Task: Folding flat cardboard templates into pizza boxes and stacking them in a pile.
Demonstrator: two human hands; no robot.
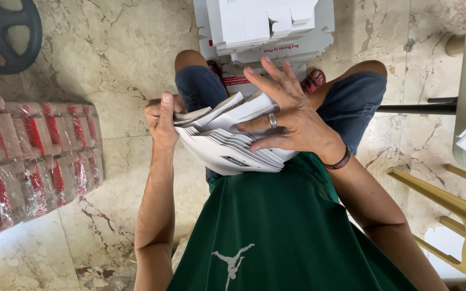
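A thick stack of flat white cardboard sheets [227, 143] rests over my lap, fanned at its upper edge. My left hand [162, 116] grips the stack's left end, thumb pointing up along it. My right hand [287, 113], with a ring and a dark wristband, lies spread over the right side of the stack, fingers apart and touching the top sheets. I sit with bare knees in blue shorts and a green shirt.
Folded white boxes [265, 24] are piled on the marble floor ahead of my knees. A plastic-wrapped bundle of red-and-white flat packs [31, 161] lies at left. A dark wheel-shaped object [6, 32] is at top left. A yellow chair frame [459, 226] stands at right.
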